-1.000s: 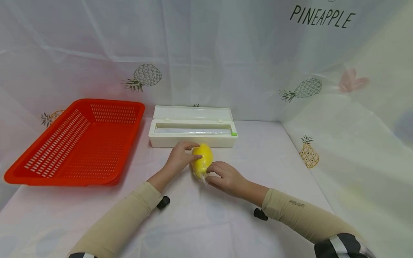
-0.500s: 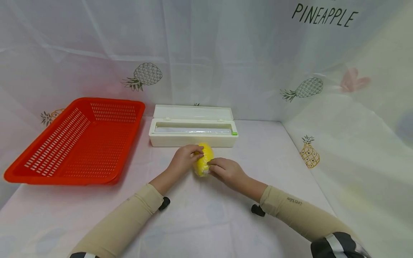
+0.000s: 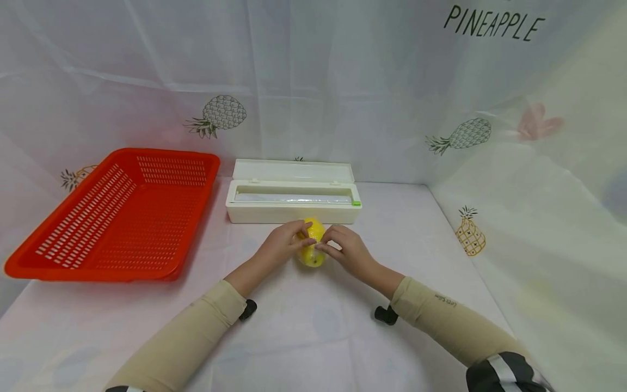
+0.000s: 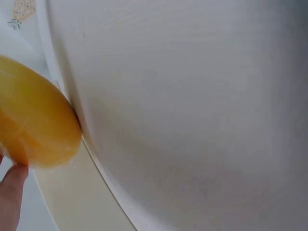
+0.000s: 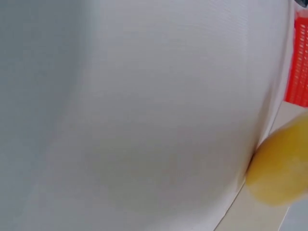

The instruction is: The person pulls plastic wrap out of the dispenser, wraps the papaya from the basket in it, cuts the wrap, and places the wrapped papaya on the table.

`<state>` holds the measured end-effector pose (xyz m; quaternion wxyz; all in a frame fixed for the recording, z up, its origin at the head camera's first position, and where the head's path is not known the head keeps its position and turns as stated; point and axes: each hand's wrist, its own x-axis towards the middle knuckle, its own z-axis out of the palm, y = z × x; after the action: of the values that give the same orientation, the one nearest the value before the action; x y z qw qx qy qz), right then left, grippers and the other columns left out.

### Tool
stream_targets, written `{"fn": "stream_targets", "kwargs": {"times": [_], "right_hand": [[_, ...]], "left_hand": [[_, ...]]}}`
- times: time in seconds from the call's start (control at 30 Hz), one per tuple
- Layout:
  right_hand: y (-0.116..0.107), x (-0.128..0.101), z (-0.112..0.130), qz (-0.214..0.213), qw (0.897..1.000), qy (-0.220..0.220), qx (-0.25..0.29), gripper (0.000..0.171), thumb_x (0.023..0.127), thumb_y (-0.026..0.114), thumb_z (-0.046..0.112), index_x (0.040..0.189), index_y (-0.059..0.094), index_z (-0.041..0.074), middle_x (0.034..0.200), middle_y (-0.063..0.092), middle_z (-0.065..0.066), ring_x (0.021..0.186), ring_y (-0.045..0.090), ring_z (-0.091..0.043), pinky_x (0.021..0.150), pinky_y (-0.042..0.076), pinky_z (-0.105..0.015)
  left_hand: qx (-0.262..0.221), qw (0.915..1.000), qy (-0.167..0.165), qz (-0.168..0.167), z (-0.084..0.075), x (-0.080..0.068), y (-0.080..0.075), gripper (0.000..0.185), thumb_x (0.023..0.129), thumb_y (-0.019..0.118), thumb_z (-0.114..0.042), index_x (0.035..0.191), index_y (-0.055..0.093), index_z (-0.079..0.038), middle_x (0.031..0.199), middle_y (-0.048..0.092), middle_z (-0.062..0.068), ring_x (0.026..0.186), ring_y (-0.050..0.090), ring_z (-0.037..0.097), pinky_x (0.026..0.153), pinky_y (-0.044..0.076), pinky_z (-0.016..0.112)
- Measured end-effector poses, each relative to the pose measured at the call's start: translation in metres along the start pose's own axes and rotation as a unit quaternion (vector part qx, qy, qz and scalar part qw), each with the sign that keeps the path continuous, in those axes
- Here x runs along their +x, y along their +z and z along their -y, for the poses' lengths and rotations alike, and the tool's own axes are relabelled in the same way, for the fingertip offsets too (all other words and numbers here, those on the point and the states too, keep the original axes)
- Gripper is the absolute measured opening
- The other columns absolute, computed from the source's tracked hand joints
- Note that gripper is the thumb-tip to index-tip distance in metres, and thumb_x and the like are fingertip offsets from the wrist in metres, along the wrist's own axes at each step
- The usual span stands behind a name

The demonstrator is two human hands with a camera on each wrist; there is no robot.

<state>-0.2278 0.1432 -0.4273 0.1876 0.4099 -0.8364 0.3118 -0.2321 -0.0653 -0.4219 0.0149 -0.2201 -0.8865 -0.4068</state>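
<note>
A lemon (image 3: 315,258) wrapped in clear cling film is held over the white cloth, just in front of the dispenser box. My left hand (image 3: 281,245) grips its left side, with fingers on top and the thumb across its front. From the right, my right hand (image 3: 348,247) has thumb and index finger brought together at the film on the fruit's front. In the left wrist view the lemon (image 4: 36,118) shows glossy under the film, a finger (image 4: 13,190) touching its end. The right wrist view shows only part of the lemon (image 5: 281,166); the right fingers are out of frame.
Behind the lemon stands a white cling film dispenser (image 3: 294,213), lid raised, a film roll inside and a green slider at its right end. A red plastic basket (image 3: 129,228) sits at the left. A patterned curtain (image 3: 313,81) closes off the back and right.
Both hands turn the lemon, so a dark spot on its end now faces me. The right hand moves slightly up and left, from the loose film at the lower end to its front.
</note>
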Motion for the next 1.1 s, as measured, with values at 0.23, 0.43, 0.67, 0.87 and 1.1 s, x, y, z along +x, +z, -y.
{"fn": "stream_targets", "kwargs": {"times": [0.23,0.43,0.67,0.87,1.1], "right_hand": [[-0.002,0.003,0.002,0.035,0.995,0.089,0.014,0.013,0.087,0.074,0.019,0.080,0.065,0.012,0.077,0.059,0.007,0.077,0.058,-0.016,0.072,0.053,-0.036],[-0.006,0.010,0.004,0.073,0.985,0.154,0.023,0.017,0.089,0.072,0.026,0.078,0.067,0.015,0.074,0.058,0.011,0.082,0.062,-0.011,0.078,0.054,-0.032],[-0.005,0.016,0.000,0.117,0.957,0.235,0.121,0.021,0.091,0.071,0.024,0.074,0.063,0.013,0.074,0.057,0.004,0.080,0.052,-0.018,0.073,0.044,-0.034],[-0.002,0.016,-0.001,0.133,0.932,0.309,0.138,0.028,0.086,0.074,0.030,0.071,0.059,0.011,0.068,0.053,0.002,0.066,0.046,-0.016,0.055,0.036,-0.027],[0.003,0.015,-0.002,0.150,0.901,0.381,0.145,0.041,0.079,0.082,0.036,0.074,0.052,0.008,0.068,0.046,-0.002,0.065,0.045,-0.017,0.056,0.035,-0.027]], "left_hand": [[-0.005,0.9997,0.004,0.026,-0.001,-0.002,0.001,0.040,0.075,0.084,-0.035,0.092,0.057,-0.010,0.136,0.057,0.006,0.134,0.043,0.031,0.107,0.037,0.045],[-0.015,0.9998,-0.001,0.017,-0.001,-0.003,0.005,0.042,0.073,0.086,-0.033,0.093,0.056,-0.010,0.136,0.057,0.006,0.132,0.045,0.030,0.104,0.040,0.044],[-0.031,0.9995,-0.002,0.006,-0.002,-0.006,0.008,0.044,0.072,0.087,-0.030,0.097,0.055,-0.012,0.132,0.060,0.004,0.129,0.048,0.027,0.104,0.041,0.040],[-0.033,0.9994,-0.006,0.005,-0.004,-0.010,0.008,0.049,0.072,0.088,-0.026,0.104,0.054,-0.012,0.134,0.059,0.002,0.133,0.044,0.025,0.107,0.038,0.039],[-0.033,0.9992,-0.009,0.020,0.002,-0.014,0.004,0.043,0.073,0.087,-0.023,0.102,0.057,-0.012,0.132,0.060,-0.001,0.131,0.046,0.023,0.107,0.037,0.041]]}}
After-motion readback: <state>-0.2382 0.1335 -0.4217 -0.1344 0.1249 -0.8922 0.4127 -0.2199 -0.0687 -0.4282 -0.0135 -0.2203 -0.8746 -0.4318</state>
